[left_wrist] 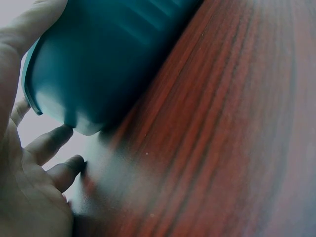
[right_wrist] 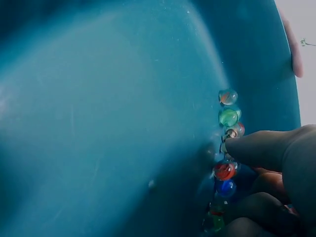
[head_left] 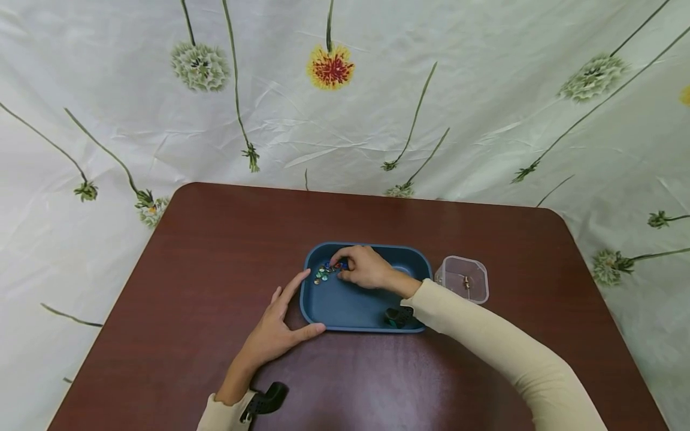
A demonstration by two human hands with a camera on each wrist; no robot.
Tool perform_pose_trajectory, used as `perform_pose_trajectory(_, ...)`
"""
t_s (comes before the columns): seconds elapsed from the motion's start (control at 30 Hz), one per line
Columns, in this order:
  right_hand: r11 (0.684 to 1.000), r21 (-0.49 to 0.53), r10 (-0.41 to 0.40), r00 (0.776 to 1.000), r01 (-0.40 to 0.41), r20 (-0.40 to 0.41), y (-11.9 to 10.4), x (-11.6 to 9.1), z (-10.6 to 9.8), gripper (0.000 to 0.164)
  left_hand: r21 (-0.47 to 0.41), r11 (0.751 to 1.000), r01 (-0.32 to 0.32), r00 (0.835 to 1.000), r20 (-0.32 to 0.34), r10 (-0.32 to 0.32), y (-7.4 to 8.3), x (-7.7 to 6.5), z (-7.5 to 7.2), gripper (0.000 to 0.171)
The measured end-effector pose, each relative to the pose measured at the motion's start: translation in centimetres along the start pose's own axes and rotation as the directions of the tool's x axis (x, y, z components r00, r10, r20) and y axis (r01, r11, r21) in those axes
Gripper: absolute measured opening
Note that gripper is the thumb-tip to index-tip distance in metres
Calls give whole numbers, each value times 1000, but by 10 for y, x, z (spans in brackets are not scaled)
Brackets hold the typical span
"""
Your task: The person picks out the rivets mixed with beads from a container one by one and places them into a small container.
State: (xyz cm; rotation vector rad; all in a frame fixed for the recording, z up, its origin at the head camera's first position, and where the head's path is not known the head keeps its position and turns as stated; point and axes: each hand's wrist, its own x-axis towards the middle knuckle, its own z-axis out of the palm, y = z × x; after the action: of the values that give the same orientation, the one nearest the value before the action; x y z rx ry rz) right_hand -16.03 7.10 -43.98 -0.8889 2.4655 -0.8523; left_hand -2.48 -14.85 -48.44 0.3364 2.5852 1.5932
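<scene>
Several colourful glass marbles (head_left: 321,273) lie at the left end of a blue tray (head_left: 345,311). In the right wrist view, a green marble (right_wrist: 229,117), an orange-red marble (right_wrist: 225,171) and a blue marble (right_wrist: 226,187) line up along the tray wall. My right hand (head_left: 368,267) reaches down among them with bent fingers, its thumb (right_wrist: 256,148) touching a clear marble and apart from the fingers. My left hand (head_left: 275,332) is spread at the tray's left end, with the thumb at the front rim and fingertips by the side wall.
A clear plastic box (head_left: 480,293) with small brownish shiny pieces inside stands just right of the tray, partly behind the right sleeve (head_left: 485,338). The dark red wooden table (head_left: 242,239) ends at the back before a flowered cloth (head_left: 334,131).
</scene>
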Motion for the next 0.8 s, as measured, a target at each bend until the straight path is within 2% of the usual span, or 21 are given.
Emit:
perform_pose_trajectory(0.3,999,-37,36,999,-35,18,-3,3,2,24,-2,1000,-2,1000,-1,2,-1,0,0,97)
perform_pose_trajectory(0.8,999,-33,35,999,-35,15,3,3,7,14,-8,1000,-10,1000,-3,10,-3,0,1,98)
